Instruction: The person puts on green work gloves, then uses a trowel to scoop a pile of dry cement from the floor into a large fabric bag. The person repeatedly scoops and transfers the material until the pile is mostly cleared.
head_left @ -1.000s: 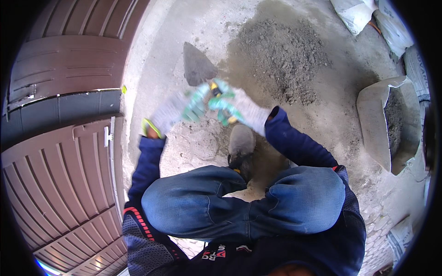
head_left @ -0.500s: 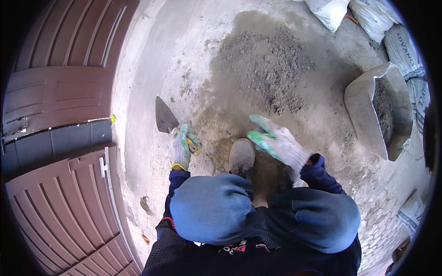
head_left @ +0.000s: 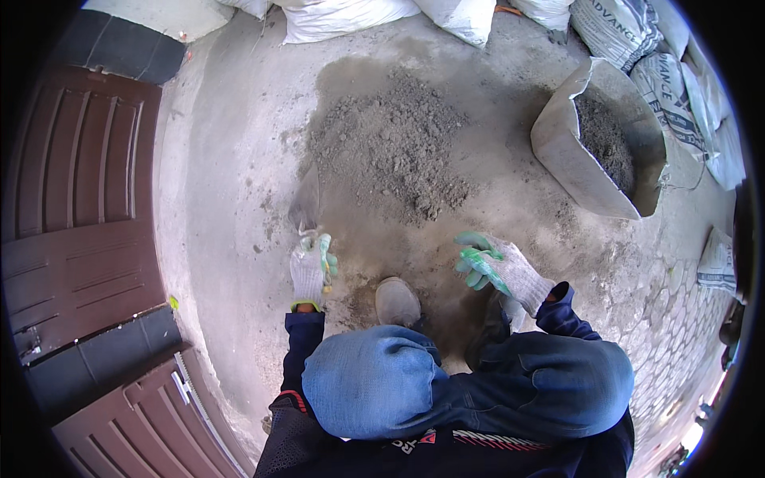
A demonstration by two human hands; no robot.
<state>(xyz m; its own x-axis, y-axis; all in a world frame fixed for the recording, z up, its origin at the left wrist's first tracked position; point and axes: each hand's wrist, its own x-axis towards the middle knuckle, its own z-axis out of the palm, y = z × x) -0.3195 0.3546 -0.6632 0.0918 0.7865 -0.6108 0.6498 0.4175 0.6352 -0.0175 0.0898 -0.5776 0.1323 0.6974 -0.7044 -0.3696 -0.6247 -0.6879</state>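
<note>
My left hand [head_left: 312,269], in a white knit glove with green coating, is closed round the handle of a trowel [head_left: 305,201]. The grey blade is smeared by motion and points away from me, by the near left edge of a pile of grey mortar mix [head_left: 390,143] on the ground. My right hand [head_left: 502,271], gloved alike, hovers to the right, just nearer to me than the pile. Its fingers are slightly bent and apart, and nothing shows in them.
A cut-open pale container [head_left: 558,131] with dark grey mix inside lies at the right. White sacks [head_left: 343,20] and printed bags [head_left: 613,32] line the far side. A brown panelled gate [head_left: 80,263] stands at the left. My shoe [head_left: 398,303] is between my hands.
The view has shifted, bringing more sacks into sight. My left hand has swung the trowel so its blade points straighter ahead, toward the pile. My right hand has moved further from my left.
</note>
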